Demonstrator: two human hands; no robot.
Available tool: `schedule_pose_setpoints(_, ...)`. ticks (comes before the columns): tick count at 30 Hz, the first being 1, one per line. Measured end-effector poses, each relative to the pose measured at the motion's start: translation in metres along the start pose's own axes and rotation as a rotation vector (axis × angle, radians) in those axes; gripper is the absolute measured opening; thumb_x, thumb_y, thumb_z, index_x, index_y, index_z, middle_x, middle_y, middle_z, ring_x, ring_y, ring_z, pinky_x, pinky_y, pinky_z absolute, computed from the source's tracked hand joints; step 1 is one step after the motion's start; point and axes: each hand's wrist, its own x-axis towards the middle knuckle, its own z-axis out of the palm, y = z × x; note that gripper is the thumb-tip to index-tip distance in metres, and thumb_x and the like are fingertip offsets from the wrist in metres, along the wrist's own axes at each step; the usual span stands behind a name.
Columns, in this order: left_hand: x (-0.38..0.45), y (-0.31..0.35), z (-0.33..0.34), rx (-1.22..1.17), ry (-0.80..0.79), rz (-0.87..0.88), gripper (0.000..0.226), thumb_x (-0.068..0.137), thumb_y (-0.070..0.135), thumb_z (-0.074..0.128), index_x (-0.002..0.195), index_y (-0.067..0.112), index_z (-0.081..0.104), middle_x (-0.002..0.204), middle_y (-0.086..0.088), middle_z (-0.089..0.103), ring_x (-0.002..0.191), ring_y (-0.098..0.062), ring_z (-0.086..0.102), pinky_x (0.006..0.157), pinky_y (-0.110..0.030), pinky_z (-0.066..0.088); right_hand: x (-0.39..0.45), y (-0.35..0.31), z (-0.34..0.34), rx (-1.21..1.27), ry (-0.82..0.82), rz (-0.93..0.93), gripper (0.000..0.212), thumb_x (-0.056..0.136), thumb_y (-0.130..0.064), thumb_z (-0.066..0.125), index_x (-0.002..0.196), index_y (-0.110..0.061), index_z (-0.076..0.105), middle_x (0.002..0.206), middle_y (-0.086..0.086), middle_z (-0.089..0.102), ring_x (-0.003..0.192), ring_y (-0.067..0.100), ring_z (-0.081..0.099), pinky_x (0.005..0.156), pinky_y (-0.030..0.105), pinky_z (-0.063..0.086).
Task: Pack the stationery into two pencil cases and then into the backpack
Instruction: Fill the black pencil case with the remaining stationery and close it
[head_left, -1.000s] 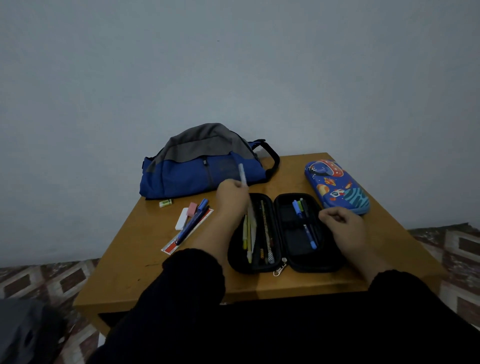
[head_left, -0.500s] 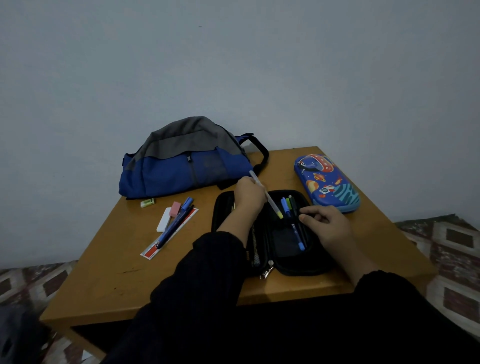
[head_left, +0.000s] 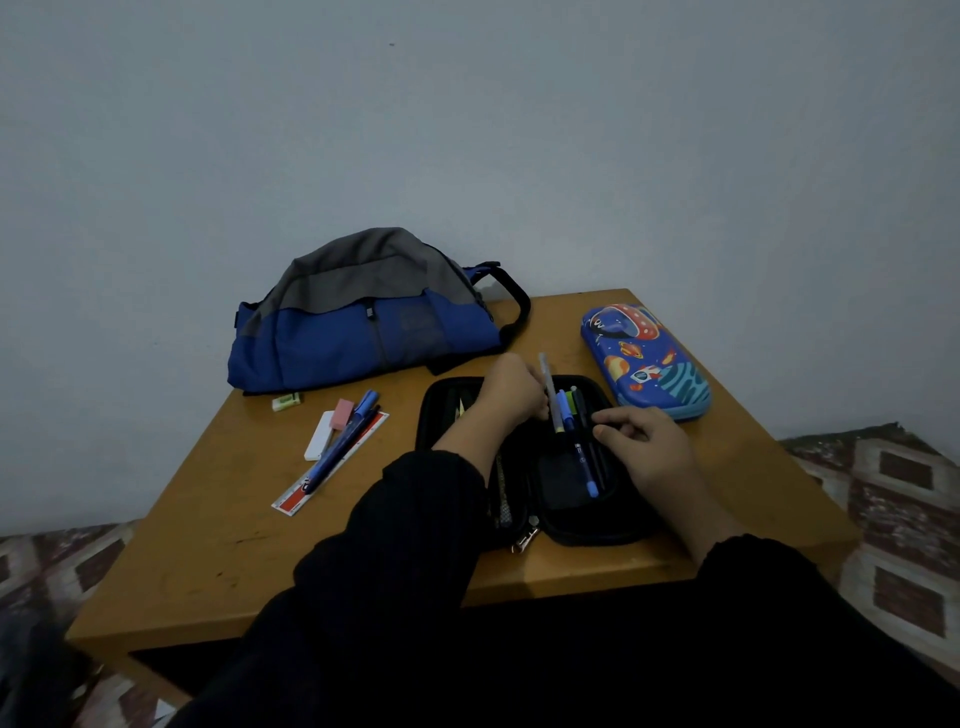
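Wooden table against a plain wall — patterned floor.

The left hand is gripping a pale pen over the right half of the open black pencil case, its tip pointing down among the blue pens lying there. The right hand is resting on that half's edge, fingers curled at the pens. A backpack is lying at the back of the surface, a patterned blue pencil case at the right. A ruler, pens and erasers are lying at the left.
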Motion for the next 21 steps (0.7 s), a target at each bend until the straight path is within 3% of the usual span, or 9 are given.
schedule_pose_setpoints(4,0.0,0.002,0.005,0.05,0.062,0.001,0.026,0.089,0.002,0.05,0.065,0.012,0.049,0.066,-0.005,0.057,0.065,-0.022,0.061,0.07,-0.033,0.058,0.0,0.001,0.0,-0.013,0.007,-0.006,0.016,0.087,-0.029,0.067,0.087,-0.045,0.063,0.091,-0.003,0.052,0.085,0.011,0.056,0.083,0.037,0.052)
schedule_pose_setpoints(7,0.0,0.006,0.007,0.124,0.048,-0.014,0.011,0.092,0.016,0.057,0.087,0.007,0.059,0.079,-0.011,0.066,0.076,-0.026,0.067,0.076,-0.036,0.058,0.0,0.001,0.0,-0.016,0.008,-0.008,0.018,0.087,-0.029,0.067,0.086,-0.046,0.063,0.09,-0.004,0.052,0.084,0.01,0.055,0.082,0.035,0.051)
schedule_pose_setpoints(10,0.003,0.006,0.009,0.17,0.019,-0.054,0.024,0.09,0.018,0.064,0.108,0.002,0.061,0.098,-0.017,0.07,0.084,-0.027,0.067,0.083,-0.04,0.057,0.0,0.001,-0.001,-0.009,0.011,-0.005,0.015,0.087,-0.029,0.068,0.088,-0.043,0.065,0.091,-0.003,0.051,0.084,0.01,0.055,0.083,0.036,0.051)
schedule_pose_setpoints(15,0.003,0.006,0.005,0.159,-0.032,-0.08,0.038,0.086,0.016,0.069,0.118,-0.001,0.057,0.102,-0.02,0.069,0.092,-0.03,0.067,0.089,-0.044,0.055,-0.001,0.0,-0.001,-0.005,-0.002,0.006,0.012,0.087,-0.03,0.067,0.091,-0.041,0.066,0.093,-0.001,0.053,0.086,0.011,0.056,0.082,0.036,0.052)
schedule_pose_setpoints(19,-0.003,0.01,-0.001,0.155,-0.161,-0.095,0.056,0.086,0.006,0.068,0.136,0.005,0.041,0.08,-0.009,0.059,0.075,-0.021,0.061,0.082,-0.034,0.054,0.0,0.0,-0.001,-0.011,-0.006,0.017,0.012,0.087,-0.031,0.067,0.09,-0.043,0.065,0.094,-0.002,0.053,0.086,0.011,0.056,0.082,0.038,0.053)
schedule_pose_setpoints(21,-0.006,0.009,-0.004,0.159,-0.234,-0.076,0.043,0.085,0.003,0.067,0.123,0.011,0.049,0.076,-0.006,0.056,0.067,-0.016,0.058,0.075,-0.031,0.054,0.0,0.0,-0.001,-0.012,-0.006,0.023,0.011,0.087,-0.031,0.067,0.092,-0.041,0.065,0.094,-0.002,0.053,0.087,0.011,0.056,0.083,0.038,0.053)
